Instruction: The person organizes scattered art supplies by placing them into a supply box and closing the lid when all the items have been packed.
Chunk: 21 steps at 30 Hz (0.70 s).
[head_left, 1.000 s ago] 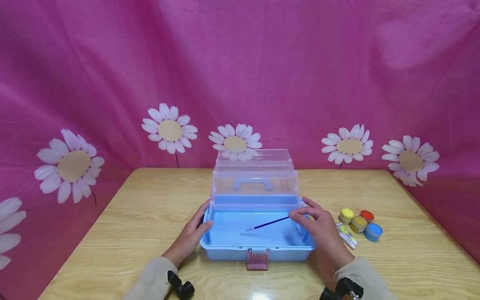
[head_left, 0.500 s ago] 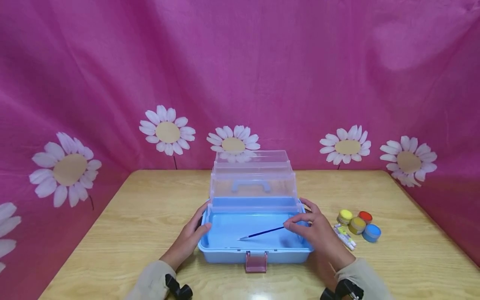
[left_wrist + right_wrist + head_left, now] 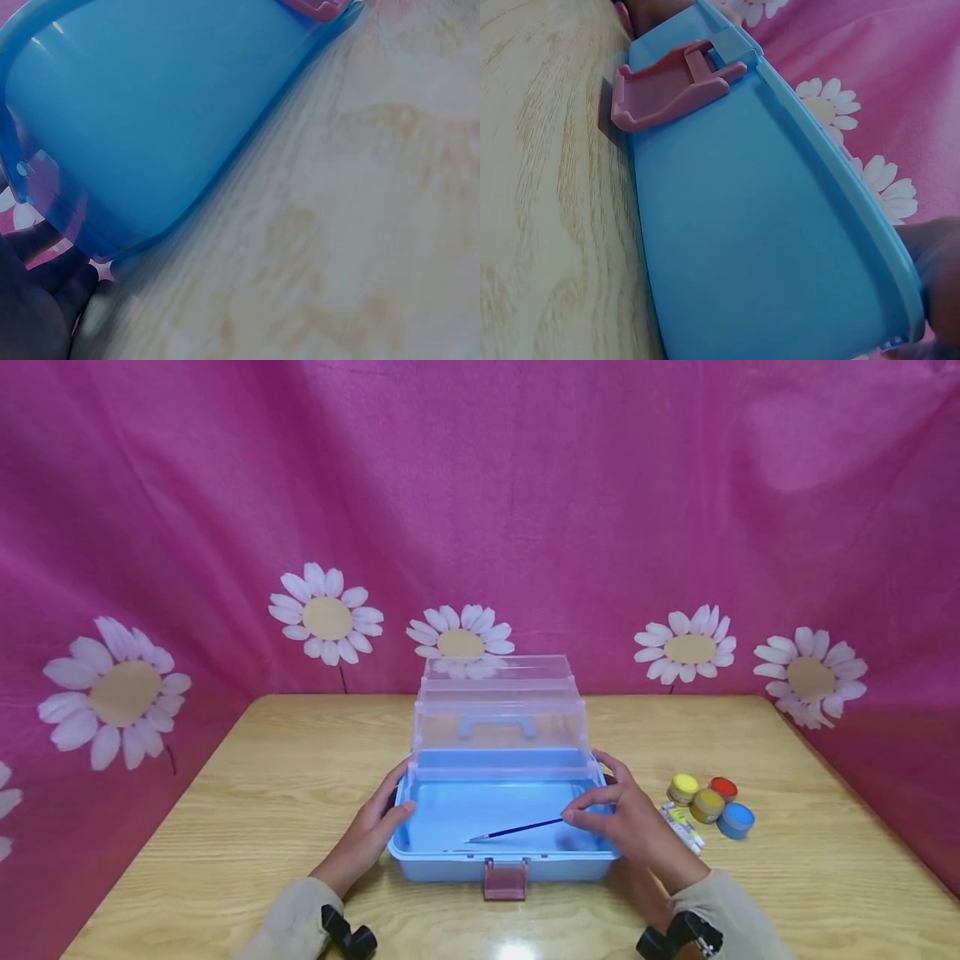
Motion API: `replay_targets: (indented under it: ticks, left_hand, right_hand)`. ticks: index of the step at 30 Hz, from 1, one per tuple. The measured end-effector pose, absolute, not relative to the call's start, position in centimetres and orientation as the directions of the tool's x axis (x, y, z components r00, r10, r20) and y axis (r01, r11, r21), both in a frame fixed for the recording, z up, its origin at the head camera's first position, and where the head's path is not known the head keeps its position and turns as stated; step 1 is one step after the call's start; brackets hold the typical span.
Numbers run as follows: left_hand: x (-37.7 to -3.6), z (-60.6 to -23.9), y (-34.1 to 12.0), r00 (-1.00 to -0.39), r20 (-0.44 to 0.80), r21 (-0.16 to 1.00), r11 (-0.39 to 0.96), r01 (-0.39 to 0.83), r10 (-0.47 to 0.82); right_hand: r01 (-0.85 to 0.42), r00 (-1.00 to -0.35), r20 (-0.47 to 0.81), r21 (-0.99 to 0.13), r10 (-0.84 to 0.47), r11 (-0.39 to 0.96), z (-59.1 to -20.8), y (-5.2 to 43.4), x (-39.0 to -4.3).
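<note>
A light-blue storage box [image 3: 450, 860] stands open on the wooden table, its clear lid [image 3: 498, 714] tipped up at the back. My left hand [image 3: 375, 827] grips the box's left wall, thumb over the rim; the left wrist view shows that wall [image 3: 150, 120] close up. My right hand [image 3: 603, 814] reaches over the right rim and pinches the end of a thin blue paintbrush [image 3: 513, 832]. The brush slants down into the box, tip toward the front left. In the right wrist view the box front [image 3: 757, 225] and its pink latch [image 3: 671, 86] fill the frame.
Several small paint pots [image 3: 708, 802] in yellow, red, ochre and blue sit right of the box, with a white paint tube [image 3: 681, 827] beside them. A pink daisy-print cloth [image 3: 480, 527] hangs behind the table [image 3: 225, 827]. The pink latch [image 3: 504, 878] hangs off the box front.
My right hand has lowered the paintbrush deeper into the box and a little to the left. The left hand keeps its hold on the box's left side.
</note>
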<state>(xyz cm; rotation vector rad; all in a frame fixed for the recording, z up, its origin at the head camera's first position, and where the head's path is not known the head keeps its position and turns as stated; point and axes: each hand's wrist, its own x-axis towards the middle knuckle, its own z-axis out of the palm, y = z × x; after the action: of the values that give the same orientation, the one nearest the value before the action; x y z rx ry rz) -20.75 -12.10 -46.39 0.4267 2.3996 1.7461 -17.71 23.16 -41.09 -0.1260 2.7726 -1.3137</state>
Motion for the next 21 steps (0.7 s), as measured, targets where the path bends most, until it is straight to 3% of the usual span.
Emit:
replay_targets:
  ticks: [21]
  left_hand:
    - [-20.75,-46.49,-12.26,-0.945,0.069,0.948,0.275,0.163,0.321]
  right_hand:
    - [-0.051,-0.993,-0.027,-0.787,-0.117,0.614,-41.34,23.14,-17.59]
